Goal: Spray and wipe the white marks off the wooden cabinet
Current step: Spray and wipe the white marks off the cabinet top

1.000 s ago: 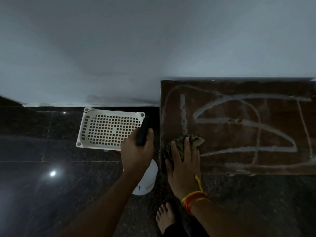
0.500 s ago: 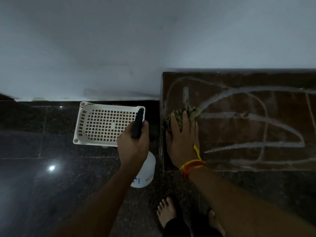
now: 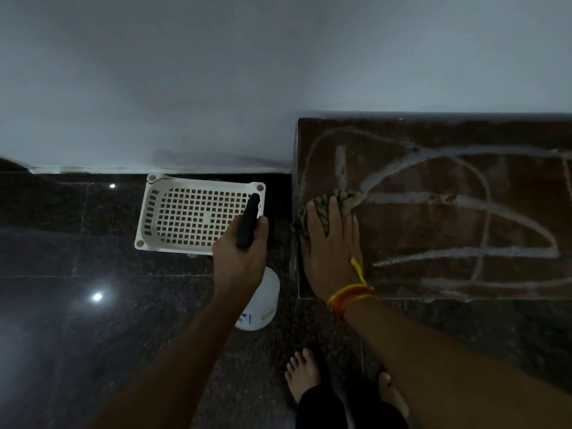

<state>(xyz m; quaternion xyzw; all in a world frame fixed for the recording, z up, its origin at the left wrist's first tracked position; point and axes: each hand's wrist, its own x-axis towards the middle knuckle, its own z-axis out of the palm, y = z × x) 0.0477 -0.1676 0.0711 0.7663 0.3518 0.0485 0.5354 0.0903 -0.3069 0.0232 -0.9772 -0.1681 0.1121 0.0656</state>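
Dark brown wood forms the top of the cabinet (image 3: pixel 464 218), which stands against the pale wall (image 3: pixel 247 72) at the right of the view and is covered with looping white marks (image 3: pixel 458 199). The right hand (image 3: pixel 332 252) lies flat on the near left corner of that top, palm down and fingers spread, pressing a crumpled striped cloth (image 3: pixel 332 201) against the wood. The cloth bunches out beyond the fingertips and touches the left end of one of the white lines (the wood just around the hand looks barer than the rest, though the light is dim). An orange and yellow thread band (image 3: pixel 349 294) circles that wrist.

The left hand (image 3: pixel 240 258) hangs over the floor just left of the cabinet, fingers curled tightly round the black trigger head (image 3: pixel 249 219) of a spray bottle (image 3: pixel 258 300). The bottle's white body shows below the hand, and its nozzle points away from the person, over the corner of a white perforated plastic basket (image 3: pixel 192 215). The basket sits on the dark polished stone floor (image 3: pixel 93 320) beside the wall, near the cabinet but apart from it. Two bare feet (image 3: pixel 301 374) stand on the floor at the bottom of the view, close to the cabinet's front edge.
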